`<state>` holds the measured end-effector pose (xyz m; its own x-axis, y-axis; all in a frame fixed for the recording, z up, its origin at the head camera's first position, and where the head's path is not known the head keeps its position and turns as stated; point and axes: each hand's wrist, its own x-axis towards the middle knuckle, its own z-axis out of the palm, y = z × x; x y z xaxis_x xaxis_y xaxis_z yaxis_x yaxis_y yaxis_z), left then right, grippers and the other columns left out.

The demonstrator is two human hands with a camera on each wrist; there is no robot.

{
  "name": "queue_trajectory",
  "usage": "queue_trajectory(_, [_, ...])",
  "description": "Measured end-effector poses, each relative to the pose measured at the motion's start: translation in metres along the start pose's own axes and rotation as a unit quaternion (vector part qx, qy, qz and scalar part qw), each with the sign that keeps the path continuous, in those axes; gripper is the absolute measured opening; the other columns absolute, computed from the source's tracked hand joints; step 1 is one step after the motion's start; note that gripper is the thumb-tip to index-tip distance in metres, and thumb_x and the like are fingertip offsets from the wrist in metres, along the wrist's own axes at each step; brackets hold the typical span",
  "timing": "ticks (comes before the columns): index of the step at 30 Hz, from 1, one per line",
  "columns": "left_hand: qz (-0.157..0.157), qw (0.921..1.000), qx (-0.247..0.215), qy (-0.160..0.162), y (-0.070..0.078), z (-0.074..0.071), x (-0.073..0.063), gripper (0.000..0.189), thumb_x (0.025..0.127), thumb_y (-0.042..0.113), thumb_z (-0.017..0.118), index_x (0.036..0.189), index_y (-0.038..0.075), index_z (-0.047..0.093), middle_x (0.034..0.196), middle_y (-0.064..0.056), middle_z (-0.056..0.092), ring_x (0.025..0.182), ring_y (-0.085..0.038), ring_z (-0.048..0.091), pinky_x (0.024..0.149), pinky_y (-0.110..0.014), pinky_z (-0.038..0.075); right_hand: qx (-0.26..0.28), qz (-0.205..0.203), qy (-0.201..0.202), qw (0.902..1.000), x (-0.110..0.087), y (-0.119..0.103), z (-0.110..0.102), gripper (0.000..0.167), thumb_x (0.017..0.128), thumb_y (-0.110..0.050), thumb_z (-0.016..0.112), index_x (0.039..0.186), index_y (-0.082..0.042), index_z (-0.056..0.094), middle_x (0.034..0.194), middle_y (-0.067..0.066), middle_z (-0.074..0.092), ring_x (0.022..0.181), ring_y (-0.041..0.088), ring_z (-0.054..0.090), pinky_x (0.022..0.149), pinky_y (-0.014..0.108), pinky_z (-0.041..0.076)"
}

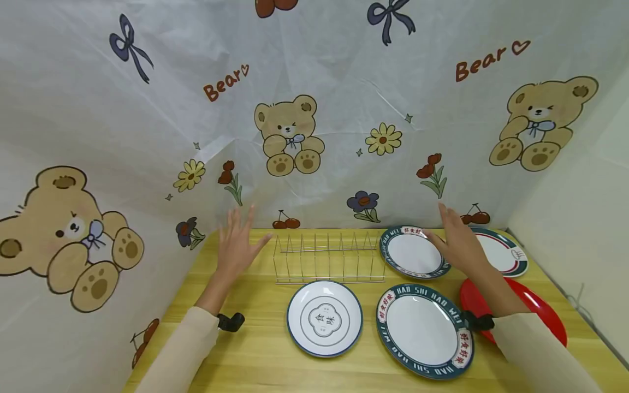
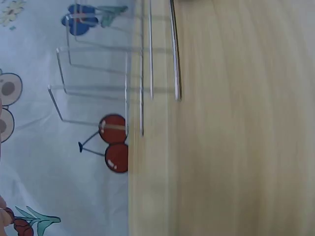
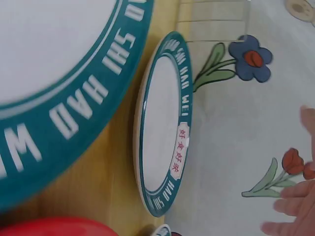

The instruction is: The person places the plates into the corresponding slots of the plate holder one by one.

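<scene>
Both hands hold nothing. My left hand (image 1: 237,243) is raised left of a wire dish rack (image 1: 329,262), fingers spread. On the other side, my right hand (image 1: 459,240) hovers with fingers extended, between a green-rimmed plate (image 1: 414,254) at the back and an oval plate (image 1: 498,252). A small white plate with a blue edge (image 1: 324,319) lies in front of the rack. Right of it is a large green-rimmed plate (image 1: 425,333). A red plate (image 1: 533,305) is partly hidden beneath the right forearm. In the right wrist view, fingers (image 3: 293,206) show at the right edge.
The wooden table (image 1: 255,349) meets a pale cloth backdrop (image 1: 339,180) printed with bears and flowers behind the rack. A white wall (image 1: 589,229) stands along the right, with a cable at its foot. Dark straps with small cameras sit on both wrists.
</scene>
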<state>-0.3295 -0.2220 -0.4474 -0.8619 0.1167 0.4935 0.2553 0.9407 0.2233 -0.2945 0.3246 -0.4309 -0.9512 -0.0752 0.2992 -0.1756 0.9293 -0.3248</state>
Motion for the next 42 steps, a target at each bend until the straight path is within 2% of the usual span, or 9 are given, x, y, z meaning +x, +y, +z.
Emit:
queue_trajectory(4, [-0.048,0.9927,-0.11,0.0,0.008,0.005,-0.02,0.094,0.093,0.062,0.063,0.164,0.033,0.008,0.169,-0.017,0.009,0.15,-0.048,0.019,0.108,-0.08,0.022,0.066,0.045,-0.013,0.9967,-0.012,0.005,0.002,0.082,0.103,-0.044,0.056,0.16,0.0,0.018,0.154,0.037,0.03,0.136,0.059,0.034,0.102,0.074,0.036])
queue_trajectory(8, [-0.089,0.9786,-0.182,-0.035,0.01,0.019,-0.042,0.09,0.094,0.063,0.061,0.164,0.037,0.01,0.168,-0.014,0.019,0.145,-0.05,0.031,0.101,-0.079,0.035,0.086,0.089,-0.025,0.992,-0.023,0.012,0.007,0.073,0.105,-0.04,0.053,0.154,0.009,0.029,0.145,0.042,0.039,0.128,0.06,0.042,0.097,0.07,0.045])
queue_trajectory(14, [-0.096,0.9599,-0.236,-0.117,0.003,0.044,-0.058,0.087,0.094,0.066,0.059,0.163,0.029,0.022,0.164,-0.015,0.03,0.146,-0.045,0.032,0.11,-0.073,0.03,0.121,0.15,-0.072,0.9786,-0.032,0.018,0.014,0.076,0.105,-0.041,0.05,0.152,0.014,0.024,0.147,0.044,0.032,0.13,0.061,0.037,0.101,0.07,0.042])
queue_trajectory(18, [-0.09,0.9227,-0.333,-0.172,-0.003,0.054,-0.063,0.081,0.097,0.052,0.065,0.163,0.029,0.024,0.162,-0.017,0.034,0.147,-0.042,0.033,0.115,-0.067,0.028,0.128,0.17,-0.107,0.9713,-0.035,0.021,0.021,0.082,0.104,-0.039,0.054,0.152,0.017,0.019,0.146,0.046,0.03,0.126,0.059,0.039,0.1,0.068,0.044])
queue_trajectory(22, [-0.066,0.8833,-0.425,-0.188,-0.011,0.063,-0.065,0.076,0.098,0.042,0.068,0.161,0.024,0.029,0.153,-0.018,0.046,0.14,-0.038,0.045,0.114,-0.057,0.037,0.13,0.171,-0.102,0.9713,-0.037,0.026,0.03,0.081,0.102,-0.034,0.06,0.15,0.019,0.021,0.144,0.046,0.034,0.121,0.057,0.043,0.098,0.066,0.047])
queue_trajectory(28, [-0.039,0.8476,-0.498,-0.179,-0.019,0.071,-0.067,0.052,0.098,0.027,0.069,0.143,0.003,0.057,0.13,-0.016,0.067,0.115,-0.029,0.067,0.097,-0.031,0.056,0.131,0.179,-0.094,0.9705,-0.036,0.033,0.041,0.077,0.1,-0.027,0.063,0.149,0.019,0.026,0.14,0.045,0.04,0.118,0.056,0.046,0.096,0.066,0.049])
queue_trajectory(32, [-0.047,0.8229,-0.531,-0.197,-0.018,0.073,-0.069,0.04,0.096,0.022,0.072,0.129,-0.001,0.068,0.122,-0.016,0.071,0.106,-0.025,0.072,0.088,-0.031,0.059,0.134,0.185,-0.098,0.9687,-0.034,0.037,0.047,0.072,0.098,-0.021,0.065,0.147,0.019,0.029,0.135,0.042,0.044,0.113,0.052,0.047,0.096,0.064,0.051])
queue_trajectory(36, [-0.051,0.8112,-0.541,-0.215,-0.017,0.074,-0.07,0.034,0.096,0.019,0.072,0.123,-0.002,0.071,0.119,-0.017,0.072,0.105,-0.024,0.072,0.086,-0.033,0.06,0.135,0.186,-0.098,0.9681,-0.034,0.038,0.05,0.067,0.097,-0.013,0.066,0.146,0.018,0.033,0.13,0.04,0.047,0.109,0.049,0.048,0.095,0.062,0.052])
queue_trajectory(42, [-0.049,0.8082,-0.546,-0.215,-0.016,0.077,-0.072,0.029,0.096,0.013,0.071,0.12,-0.004,0.071,0.118,-0.02,0.072,0.106,-0.023,0.072,0.088,-0.033,0.059,0.141,0.203,-0.1,0.9639,-0.033,0.037,0.052,0.071,0.095,-0.007,0.066,0.148,0.019,0.027,0.14,0.043,0.038,0.116,0.053,0.042,0.102,0.064,0.046])
